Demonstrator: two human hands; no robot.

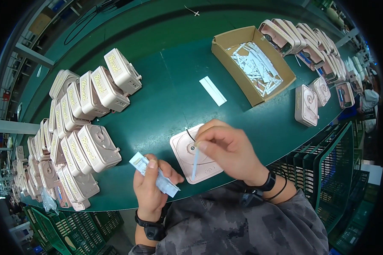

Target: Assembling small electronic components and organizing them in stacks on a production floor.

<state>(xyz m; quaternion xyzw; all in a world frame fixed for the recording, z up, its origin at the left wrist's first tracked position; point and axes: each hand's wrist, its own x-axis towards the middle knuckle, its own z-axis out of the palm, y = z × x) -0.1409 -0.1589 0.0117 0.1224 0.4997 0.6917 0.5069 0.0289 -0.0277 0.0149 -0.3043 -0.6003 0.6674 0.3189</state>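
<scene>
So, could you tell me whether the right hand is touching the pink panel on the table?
Touching: the head view shows the right hand with fingertips pressed on the pink panel.

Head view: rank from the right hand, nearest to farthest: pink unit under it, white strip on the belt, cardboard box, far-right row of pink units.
From the right hand:
1. Pink unit: directly under it, touching.
2. White strip: just beyond, mid-belt.
3. Cardboard box: farther back, to the right.
4. Far-right row of pink units: behind the box, at the belt's far right.

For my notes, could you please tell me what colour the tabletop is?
The tabletop is dark green, seen best in the head view.
</scene>
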